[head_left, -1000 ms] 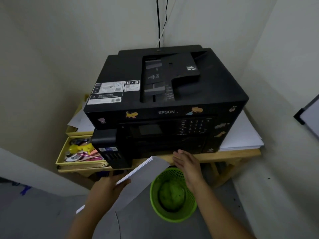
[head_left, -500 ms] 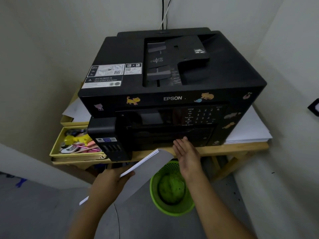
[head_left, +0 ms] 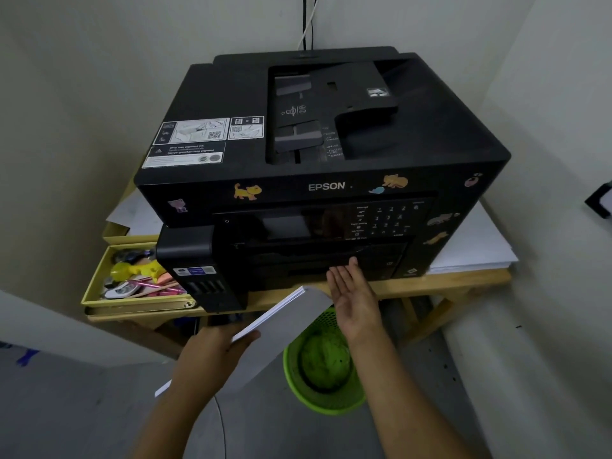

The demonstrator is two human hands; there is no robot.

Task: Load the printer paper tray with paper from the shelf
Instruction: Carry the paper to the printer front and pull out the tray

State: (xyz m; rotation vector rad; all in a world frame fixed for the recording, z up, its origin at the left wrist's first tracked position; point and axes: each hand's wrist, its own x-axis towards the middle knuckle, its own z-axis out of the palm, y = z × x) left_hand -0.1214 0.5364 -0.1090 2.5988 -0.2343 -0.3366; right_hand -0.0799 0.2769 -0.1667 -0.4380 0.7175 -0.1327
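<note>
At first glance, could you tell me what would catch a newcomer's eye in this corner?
The big black Epson printer dominates, sitting on a wooden table in the corner, with cat stickers across its front. Below it, the left hand holds a stack of white paper while the open right hand reaches to the printer's lower front. A bright green basket stands on the floor under the hands.

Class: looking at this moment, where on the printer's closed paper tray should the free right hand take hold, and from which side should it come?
Probably the lower front edge of the paper tray, from the front and below, palm up. The tray sits flush in the printer, so only its front face offers a grip; the right hand is there, fingers open.
</note>
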